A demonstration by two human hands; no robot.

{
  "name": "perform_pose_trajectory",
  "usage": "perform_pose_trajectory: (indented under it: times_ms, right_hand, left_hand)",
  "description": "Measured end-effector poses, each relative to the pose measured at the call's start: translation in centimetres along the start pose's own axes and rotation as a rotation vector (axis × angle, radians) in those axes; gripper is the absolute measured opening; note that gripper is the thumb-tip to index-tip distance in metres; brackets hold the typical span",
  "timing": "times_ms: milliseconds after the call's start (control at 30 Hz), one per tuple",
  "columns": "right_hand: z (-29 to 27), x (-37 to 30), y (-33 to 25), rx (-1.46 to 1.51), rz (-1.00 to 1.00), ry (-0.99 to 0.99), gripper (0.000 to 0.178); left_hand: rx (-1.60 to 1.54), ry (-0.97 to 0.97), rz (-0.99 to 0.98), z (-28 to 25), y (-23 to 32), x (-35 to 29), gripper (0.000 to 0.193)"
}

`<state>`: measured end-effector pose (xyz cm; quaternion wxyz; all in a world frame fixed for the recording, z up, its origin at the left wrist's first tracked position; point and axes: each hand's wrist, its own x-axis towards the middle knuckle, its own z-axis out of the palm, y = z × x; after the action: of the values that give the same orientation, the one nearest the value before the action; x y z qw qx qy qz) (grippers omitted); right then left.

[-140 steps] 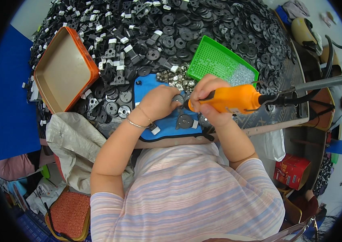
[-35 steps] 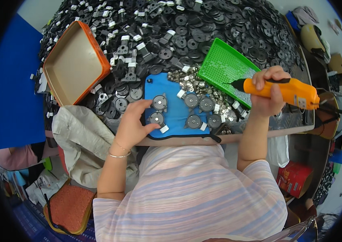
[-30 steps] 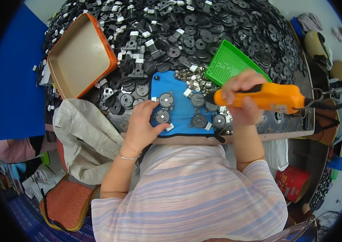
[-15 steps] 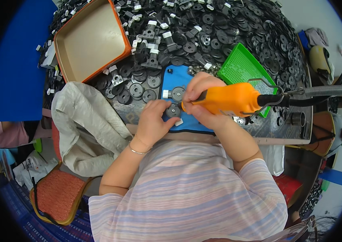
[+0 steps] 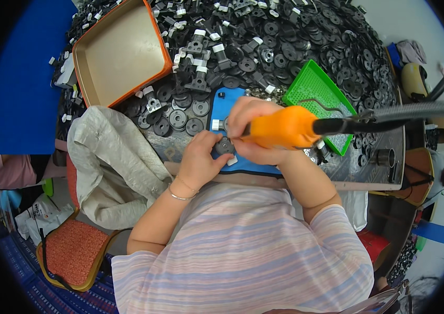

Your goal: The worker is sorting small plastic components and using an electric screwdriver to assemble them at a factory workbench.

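My right hand [image 5: 256, 125] is wrapped around an orange power screwdriver [image 5: 285, 128] with a black cable running off to the right. Its tip points left and down at a round black disc part [image 5: 225, 146] on the blue work plate [image 5: 221, 107]. My left hand [image 5: 201, 157] pinches that disc at the plate's lower left edge and steadies it. Most of the blue plate is hidden under both hands.
A big heap of black disc parts [image 5: 285, 36] fills the table behind. An empty orange-rimmed tray [image 5: 120, 52] sits at the upper left, a green mesh basket [image 5: 313, 94] at the right. A grey sack [image 5: 112, 162] hangs at the left, above a red-cushioned stool [image 5: 70, 251].
Over the earlier frames my right hand swung the screwdriver out to the right, then brought it back over the blue plate. My left hand has stayed on a disc at the plate's lower left.
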<state>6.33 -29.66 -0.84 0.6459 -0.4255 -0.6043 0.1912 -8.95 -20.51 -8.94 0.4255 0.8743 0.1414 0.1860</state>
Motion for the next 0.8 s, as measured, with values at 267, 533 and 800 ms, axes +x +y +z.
perform_pose_trajectory:
  times_ms: [267, 533, 800]
  right_hand:
    - [-8.5, -3.2, -6.1, 0.080, -0.172, 0.324, 0.026]
    - [-13.1, -8.4, -3.8, -0.122, -0.114, 0.849, 0.017]
    - [-14.0, -8.9, -2.6, -0.151, -0.108, 0.869, 0.019]
  left_hand:
    - [0.017, -0.046, -0.048, -0.7, 1.1, 0.1, 0.041]
    - [-0.023, -0.161, 0.035, 2.0, 3.0, 0.3, 0.043]
    - [0.030, -0.164, 0.026, 2.2, 2.9, 0.2, 0.045]
